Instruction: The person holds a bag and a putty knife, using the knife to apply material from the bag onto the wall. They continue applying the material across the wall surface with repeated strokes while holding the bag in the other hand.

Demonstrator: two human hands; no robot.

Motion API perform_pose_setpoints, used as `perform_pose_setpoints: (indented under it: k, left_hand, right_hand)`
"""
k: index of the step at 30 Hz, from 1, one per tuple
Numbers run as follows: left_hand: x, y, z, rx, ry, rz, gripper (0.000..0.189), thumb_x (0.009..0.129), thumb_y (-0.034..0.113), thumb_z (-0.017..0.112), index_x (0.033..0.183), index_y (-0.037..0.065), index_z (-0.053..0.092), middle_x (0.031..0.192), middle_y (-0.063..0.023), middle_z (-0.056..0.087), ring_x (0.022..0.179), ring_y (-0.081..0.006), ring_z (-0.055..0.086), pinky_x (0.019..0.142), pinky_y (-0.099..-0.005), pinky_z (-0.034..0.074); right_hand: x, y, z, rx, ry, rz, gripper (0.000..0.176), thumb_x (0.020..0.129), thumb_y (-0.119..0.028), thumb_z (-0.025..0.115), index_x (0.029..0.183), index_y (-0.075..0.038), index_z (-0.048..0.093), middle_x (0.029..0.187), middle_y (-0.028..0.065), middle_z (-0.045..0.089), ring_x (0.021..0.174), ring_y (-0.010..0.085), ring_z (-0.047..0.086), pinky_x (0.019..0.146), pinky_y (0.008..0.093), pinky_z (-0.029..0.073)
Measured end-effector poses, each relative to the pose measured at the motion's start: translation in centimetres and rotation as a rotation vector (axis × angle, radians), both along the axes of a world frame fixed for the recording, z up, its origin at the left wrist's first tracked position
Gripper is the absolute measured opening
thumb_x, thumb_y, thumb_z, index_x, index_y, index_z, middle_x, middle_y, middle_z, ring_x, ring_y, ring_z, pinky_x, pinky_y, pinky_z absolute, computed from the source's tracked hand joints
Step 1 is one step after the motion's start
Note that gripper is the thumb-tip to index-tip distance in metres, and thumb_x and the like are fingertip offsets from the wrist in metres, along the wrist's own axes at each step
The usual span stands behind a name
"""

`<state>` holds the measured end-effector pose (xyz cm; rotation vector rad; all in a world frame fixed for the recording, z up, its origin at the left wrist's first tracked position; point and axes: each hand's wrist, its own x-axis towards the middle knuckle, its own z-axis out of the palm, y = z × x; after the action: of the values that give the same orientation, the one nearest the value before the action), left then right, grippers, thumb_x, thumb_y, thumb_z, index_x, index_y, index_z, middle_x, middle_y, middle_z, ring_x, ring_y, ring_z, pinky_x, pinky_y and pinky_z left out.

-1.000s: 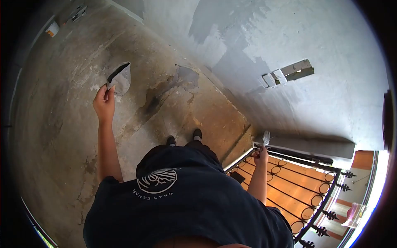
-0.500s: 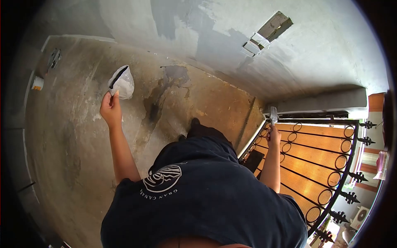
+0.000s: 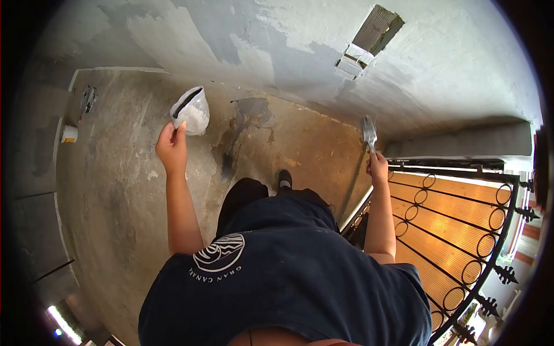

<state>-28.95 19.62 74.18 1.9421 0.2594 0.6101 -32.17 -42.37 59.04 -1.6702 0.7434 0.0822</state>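
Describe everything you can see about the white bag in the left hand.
The white bag is a small, soft pouch, by its look thin crumpled plastic, whitish grey with a rounded, slightly bulging body. A dark slit runs along its upper left edge, where the mouth seems to gape; what is inside cannot be seen. It is held up in the air at an angle, above the stained concrete floor. Only the left hand touches it, the fingers pinching its lower edge.

Brush [image 3: 368,134] handle inside right hand [image 3: 378,167]; bag [image 3: 193,112] contents unseen.
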Motion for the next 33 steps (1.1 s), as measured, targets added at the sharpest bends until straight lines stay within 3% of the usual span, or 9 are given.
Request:
perform_pose_setpoints:
  k: [7,11,14,17,19,21,24,28,33]
  left_hand:
    - [6.8,-1.1,-2.0,-0.159,-0.12,-0.17,0.027,0.096,0.002,0.068,0.12,-0.009,0.065,0.112,-0.0083,0.073,0.1,-0.011,0.067,0.088,-0.0241,0.052]
    - [8.9,-1.3,-1.4,-0.244,-0.094,-0.251,0.026,0.096,-0.001,0.066,0.121,-0.008,0.066,0.11,-0.0065,0.073,0.097,-0.0098,0.067,0.087,-0.0241,0.052]
    - [10.6,-0.7,-2.5,-0.231,-0.06,-0.265,0.026,0.095,-0.002,0.066,0.12,-0.007,0.067,0.107,-0.0048,0.074,0.095,-0.0087,0.067,0.086,-0.024,0.052]
    - [12.1,-0.3,-3.4,-0.231,-0.031,-0.306,0.025,0.094,-0.002,0.066,0.119,-0.007,0.068,0.106,-0.0042,0.074,0.093,-0.008,0.067,0.085,-0.0237,0.052]
    - [12.7,-0.2,-3.8,-0.232,-0.023,-0.335,0.025,0.094,-0.002,0.066,0.119,-0.007,0.068,0.105,-0.0039,0.074,0.093,-0.0076,0.067,0.085,-0.0236,0.052]
    - [13.3,-0.2,-4.2,-0.208,0.015,-0.334,0.024,0.094,-0.002,0.066,0.118,-0.006,0.068,0.104,-0.0038,0.074,0.092,-0.0074,0.067,0.084,-0.0234,0.052]
    - [14.1,-0.8,-4.2,-0.232,-0.012,-0.373,0.024,0.094,-0.002,0.066,0.118,-0.006,0.068,0.104,-0.0042,0.074,0.092,-0.0076,0.067,0.084,-0.0234,0.052]
    - [15.0,-1.6,-5.2,-0.214,0.019,-0.402,0.024,0.095,-0.002,0.066,0.119,-0.007,0.067,0.106,-0.0045,0.073,0.094,-0.0082,0.067,0.086,-0.0231,0.052]
    - [14.9,-2.5,-6.2,-0.187,0.055,-0.463,0.025,0.095,-0.003,0.065,0.12,-0.007,0.067,0.106,-0.0052,0.073,0.094,-0.0089,0.067,0.087,-0.0238,0.052]
  right_hand:
    - [1.7,3.8,1.8,-0.351,-0.04,0.087,0.03,0.1,-0.031,0.063,0.1,-0.002,0.072,0.062,-0.0013,0.056,0.05,0.0085,0.05,0.047,0.0272,0.04]
    - [1.6,7.0,4.6,-0.045,-0.091,-0.07,0.031,0.098,-0.031,0.066,0.096,-0.001,0.072,0.065,0.0017,0.061,0.055,0.0108,0.054,0.054,0.0302,0.044]
    - [1.8,7.8,3.8,-0.535,-0.114,0.015,0.031,0.1,-0.031,0.064,0.095,-0.001,0.07,0.062,-0.0004,0.056,0.056,0.008,0.051,0.054,0.0273,0.04]
    - [1.2,10.0,7.3,-0.098,-0.163,-0.096,0.031,0.101,-0.03,0.064,0.094,-0.001,0.069,0.062,-0.0021,0.053,0.056,0.0062,0.048,0.054,0.0258,0.037]
    - [0.7,9.3,4.9,-0.153,-0.205,-0.119,0.03,0.101,-0.03,0.064,0.094,-0.001,0.069,0.062,-0.0037,0.052,0.057,0.0048,0.046,0.053,0.0248,0.036]
    - [0.0,8.3,2.3,-0.538,-0.239,-0.102,0.028,0.103,-0.031,0.063,0.096,-0.005,0.069,0.059,-0.0067,0.047,0.046,0.0024,0.037,0.042,0.0217,0.029]
    - [-1.0,10.2,5.8,-0.225,-0.172,-0.209,0.032,0.101,-0.029,0.064,0.091,0.001,0.068,0.061,-0.0019,0.052,0.056,0.0065,0.044,0.052,0.0277,0.034]
    - [-1.4,9.4,4.3,-0.549,-0.138,-0.173,0.033,0.101,-0.031,0.063,0.088,-0.001,0.068,0.06,-0.0029,0.051,0.054,0.0061,0.043,0.051,0.0275,0.034]
    - [-1.3,10.6,6.1,-0.247,-0.1,-0.262,0.033,0.099,-0.03,0.065,0.091,0.002,0.068,0.061,-0.0002,0.053,0.056,0.0078,0.043,0.054,0.0285,0.036]
